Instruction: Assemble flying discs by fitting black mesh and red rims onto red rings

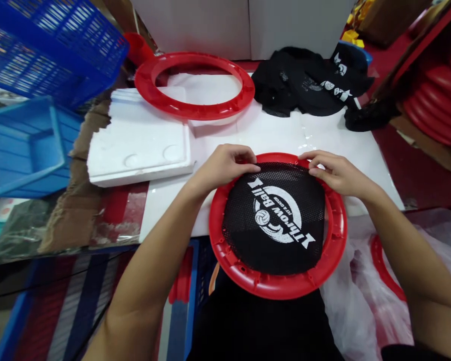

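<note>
A red plastic ring (218, 220) rests at the table's near edge, tilted toward my body. Across its opening lies a round black mesh net (240, 220) with a white "Throw Ball" print. My left hand (231, 164) pinches the net's far left edge, thumb on top and fingers curled over the ring's rim. At the far right, my right hand (332, 171) has its thumb and fingers closed on the net's edge by the rim. A gap shows between net and ring on the right side.
Another red ring (195, 111) leans over a white foam block (143, 145) at the back left. Black printed mesh pieces (296, 85) are heaped at the back right. Blue baskets (52, 45) stand left; stacked red rings (436, 100) sit right. Clear plastic bags (364, 281) lie at lower right.
</note>
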{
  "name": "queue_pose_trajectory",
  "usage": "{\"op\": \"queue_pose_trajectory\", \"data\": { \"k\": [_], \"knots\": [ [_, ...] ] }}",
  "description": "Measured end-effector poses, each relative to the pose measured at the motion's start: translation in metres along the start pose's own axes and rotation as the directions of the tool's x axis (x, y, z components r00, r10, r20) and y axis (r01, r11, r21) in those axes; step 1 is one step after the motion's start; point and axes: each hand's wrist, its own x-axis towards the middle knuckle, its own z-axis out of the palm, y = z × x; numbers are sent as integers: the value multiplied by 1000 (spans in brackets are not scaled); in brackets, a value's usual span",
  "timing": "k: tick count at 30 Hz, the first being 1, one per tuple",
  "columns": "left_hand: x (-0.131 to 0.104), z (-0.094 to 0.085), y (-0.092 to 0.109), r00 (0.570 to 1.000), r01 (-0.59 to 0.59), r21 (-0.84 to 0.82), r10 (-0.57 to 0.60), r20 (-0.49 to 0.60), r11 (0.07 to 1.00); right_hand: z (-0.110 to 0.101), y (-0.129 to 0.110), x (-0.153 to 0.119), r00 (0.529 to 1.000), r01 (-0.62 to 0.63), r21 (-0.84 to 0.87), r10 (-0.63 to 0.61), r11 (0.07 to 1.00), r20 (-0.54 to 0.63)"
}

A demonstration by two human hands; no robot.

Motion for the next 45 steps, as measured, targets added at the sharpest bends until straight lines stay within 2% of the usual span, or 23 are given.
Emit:
{"op": "queue_pose_trajectory", "data": {
  "k": [2, 4, 11, 17, 20, 23, 26, 28, 30, 33, 36, 39, 42, 45],
  "knots": [
    [1, -2, 3, 999, 34, -32, -33, 38, 999, -5, 1, -1, 997, -13, 40, 10, 999, 70],
    [2, -4, 4, 997, 47, -58, -43, 68, 997, -7, 4, 1, 996, -18, 50, 14, 999, 88],
    [4, -6, 1, 997, 74, -88, -70, 46, 993, 9, 7, 2, 989, 130, -119, -137, 984, -55],
    [2, -7, 1, 997, 48, 34, -50, 63, 998, 12, 4, -13, 983, 127, -336, -164, 933, -82],
    [4, -11, 0, 989, 38, 79, -49, 142, 996, 9, 12, -7, 986, 93, -255, -125, 962, -110],
    [4, -12, -1, 983, 18, 101, -36, 180, 995, 8, 21, 2, 992, 85, -175, -100, 981, -80],
    [3, -8, 0, 993, -16, 186, -6, 115, 982, 4, 22, 7, 990, 100, -193, -116, 976, -76],
    [2, -4, 1, 998, -43, 267, 29, 55, 963, -1, 17, 8, 994, 102, -193, -109, 976, -22],
    [1, -2, 0, 999, -53, 303, 47, 25, 951, -4, 7, 8, 994, 106, -209, -106, 972, 8],
    [0, -4, -2, 998, -66, 307, 66, 10, 949, 5, -13, 9, 987, 131, -339, -155, 932, -46],
    [0, -6, -2, 987, -149, 343, 162, -9, 927, 26, -29, 8, 984, 140, -510, -177, 849, -25],
    [1, -2, 0, 946, -311, 321, 323, 19, 894, 39, -32, 7, 986, 150, -554, -165, 819, 24],
    [3, 7, 0, 893, -449, 376, 420, 162, 811, 40, -26, 5, 985, 158, -515, -168, 843, 26],
    [5, 16, -1, 875, -484, 493, 379, 302, 723, 34, -20, 4, 989, 147, -465, -132, 873, 66]
  ]
}}
